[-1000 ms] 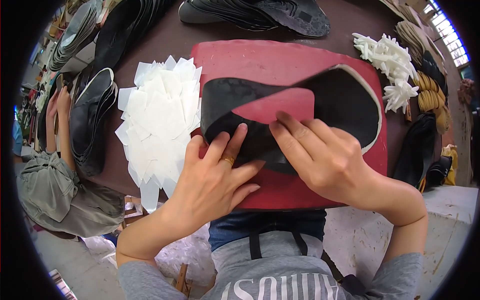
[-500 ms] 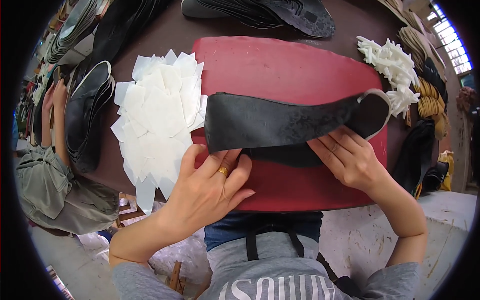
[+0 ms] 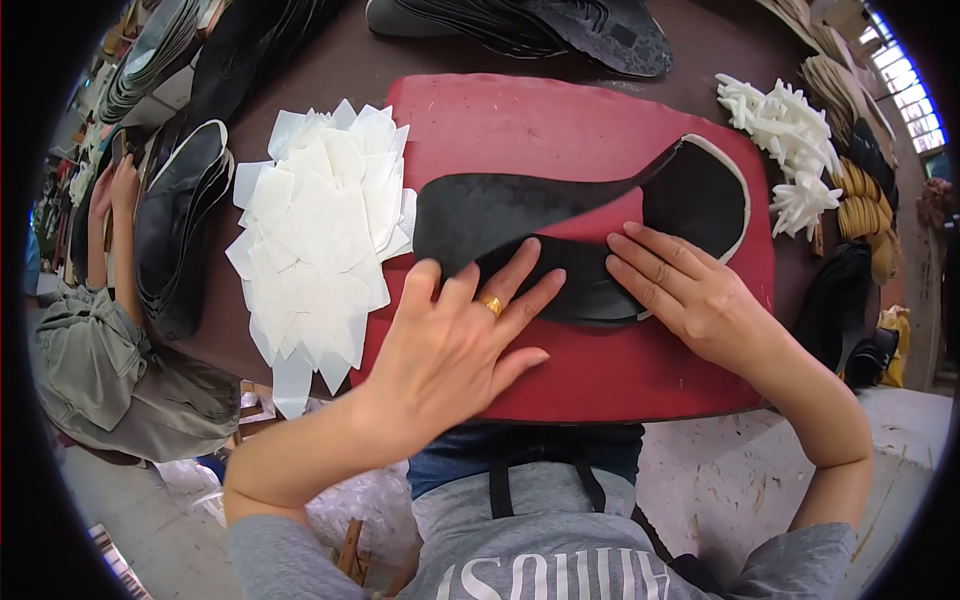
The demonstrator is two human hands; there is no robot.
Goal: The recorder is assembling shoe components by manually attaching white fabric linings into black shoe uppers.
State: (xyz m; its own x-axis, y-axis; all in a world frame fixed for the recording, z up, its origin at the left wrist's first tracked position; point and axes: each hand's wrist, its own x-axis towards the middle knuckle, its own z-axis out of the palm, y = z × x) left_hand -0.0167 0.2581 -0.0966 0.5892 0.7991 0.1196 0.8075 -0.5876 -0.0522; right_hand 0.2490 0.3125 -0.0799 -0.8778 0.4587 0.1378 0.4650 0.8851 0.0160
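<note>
A black shoe upper (image 3: 520, 200), seemingly leather with a pale edge along its curved right end, lies folded into a loop on the red mat (image 3: 570, 125). Red shows through the gap between its far and near bands. My left hand (image 3: 455, 335), with a gold ring, rests its spread fingers over the left part of the near band; its fingertips touch the black material. The right hand (image 3: 700, 295) lies flat, fingers stretched out, on the near band beside the curved end. To the left of the upper is a heap of thin white cut pieces (image 3: 310, 220).
White plastic pieces (image 3: 780, 125) are piled at the mat's far right corner. Stacked black uppers lie at the left (image 3: 180, 240) and far side (image 3: 520, 30) of the brown table. Tan bundles (image 3: 862, 220) stand at right. Another person's hands (image 3: 115, 195) show at far left.
The shoe upper has come down onto the mat and turned, its curved right end now opened out and flatter. My left hand has moved right with fingers spreading; the right hand has flattened.
</note>
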